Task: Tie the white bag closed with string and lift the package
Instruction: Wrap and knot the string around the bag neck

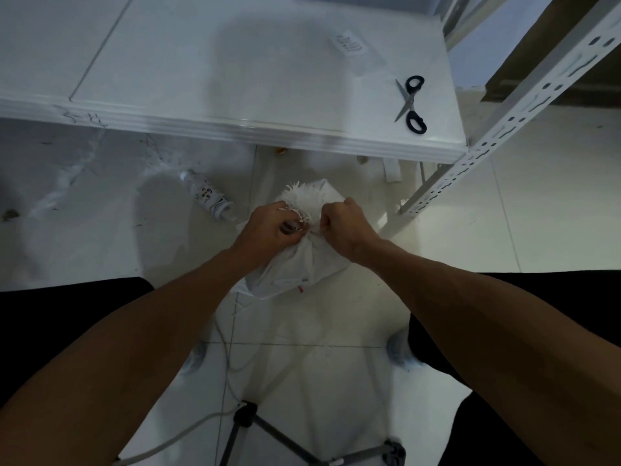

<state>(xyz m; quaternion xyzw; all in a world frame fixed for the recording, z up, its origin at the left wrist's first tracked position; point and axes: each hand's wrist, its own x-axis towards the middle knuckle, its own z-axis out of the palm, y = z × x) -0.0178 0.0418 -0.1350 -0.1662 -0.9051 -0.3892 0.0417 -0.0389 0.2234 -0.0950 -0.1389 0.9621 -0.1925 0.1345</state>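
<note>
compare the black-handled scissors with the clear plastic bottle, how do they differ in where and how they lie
The black-handled scissors lie on the white tabletop, near its right end; the clear plastic bottle lies on the tiled floor below, left of the white bag. The scissors are flat with blades partly open; the bottle is round and on its side. The scissors are dark-handled, the bottle see-through with a label. Neither is touched by a hand.

One head-worn wide-angle view looks steeply down, close over the forearms, toward the floor (336,381).
</note>
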